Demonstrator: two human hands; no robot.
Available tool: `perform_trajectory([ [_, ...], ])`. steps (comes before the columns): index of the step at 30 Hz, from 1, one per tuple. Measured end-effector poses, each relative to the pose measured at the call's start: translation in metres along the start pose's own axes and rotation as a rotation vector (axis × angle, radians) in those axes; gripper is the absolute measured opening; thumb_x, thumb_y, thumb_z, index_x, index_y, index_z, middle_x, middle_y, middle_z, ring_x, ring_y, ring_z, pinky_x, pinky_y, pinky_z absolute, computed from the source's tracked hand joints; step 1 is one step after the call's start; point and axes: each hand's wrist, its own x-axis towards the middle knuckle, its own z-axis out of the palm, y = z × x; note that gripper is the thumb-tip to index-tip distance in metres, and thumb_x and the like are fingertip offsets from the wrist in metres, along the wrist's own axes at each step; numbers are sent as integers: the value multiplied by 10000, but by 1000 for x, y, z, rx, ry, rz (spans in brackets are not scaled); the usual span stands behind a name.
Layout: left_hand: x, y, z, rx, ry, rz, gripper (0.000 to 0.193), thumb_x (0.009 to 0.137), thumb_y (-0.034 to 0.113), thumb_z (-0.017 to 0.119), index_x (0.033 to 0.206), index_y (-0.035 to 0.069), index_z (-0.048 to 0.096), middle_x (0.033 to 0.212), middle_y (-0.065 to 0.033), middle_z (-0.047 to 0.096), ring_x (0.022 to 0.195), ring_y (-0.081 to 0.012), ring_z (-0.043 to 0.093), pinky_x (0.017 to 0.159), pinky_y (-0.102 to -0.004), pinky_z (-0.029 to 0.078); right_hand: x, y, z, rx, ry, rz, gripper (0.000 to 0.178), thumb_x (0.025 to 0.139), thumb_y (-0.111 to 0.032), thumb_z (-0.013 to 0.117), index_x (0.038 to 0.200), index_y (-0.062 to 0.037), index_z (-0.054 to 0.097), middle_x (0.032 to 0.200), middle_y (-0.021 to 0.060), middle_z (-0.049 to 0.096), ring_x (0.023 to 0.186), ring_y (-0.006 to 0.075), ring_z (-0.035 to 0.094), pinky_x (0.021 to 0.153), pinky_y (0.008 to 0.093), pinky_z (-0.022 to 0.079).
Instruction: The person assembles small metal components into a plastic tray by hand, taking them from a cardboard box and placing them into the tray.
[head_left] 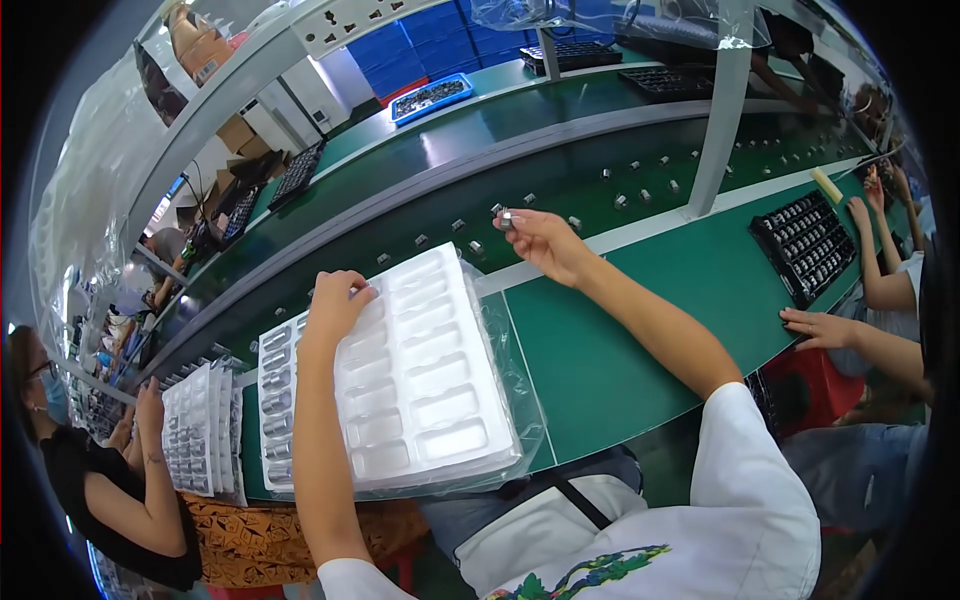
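My right hand (545,246) pinches a small silver metal part (506,220) over the near edge of the conveyor belt. A white plastic tray (425,330) with rows of moulded pockets lies on the green bench in front of me, atop clear plastic film. My left hand (338,302) rests over the tray's far left part, fingers bent down and closed; what they hold, if anything, is hidden. Silver metal parts (278,410) fill the left column of pockets, partly behind my left forearm. The right-hand columns hold no parts.
More small parts lie scattered along the dark green belt (390,240). Stacked filled trays (200,430) stand at left beside a person. A black tray of parts (805,245) sits at right near other people's hands. A metal post (722,120) rises from the belt's near rail.
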Motion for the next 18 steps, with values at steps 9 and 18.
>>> perform_trajectory([
  [9, -11, -1, -1, 152, 13, 34, 276, 878, 209, 702, 1085, 27, 694, 1064, -154, 656, 1050, -317, 513, 901, -404, 443, -20, -10, 48, 283, -79, 69, 271, 979, -77, 585, 1236, 3, 557, 1082, 100, 628, 1008, 179, 627, 914, 306, 544],
  [18, -52, 82, 7, -1281, 246, -51, 370, 917, 66, 679, 1257, -27, 568, 1083, -124, 671, 951, -232, 692, 799, -299, 582, -44, -39, 78, -489, -158, -123, 322, 1017, -209, 584, 1273, -14, 610, 1025, 87, 683, 872, 106, 642, 754, 243, 538],
])
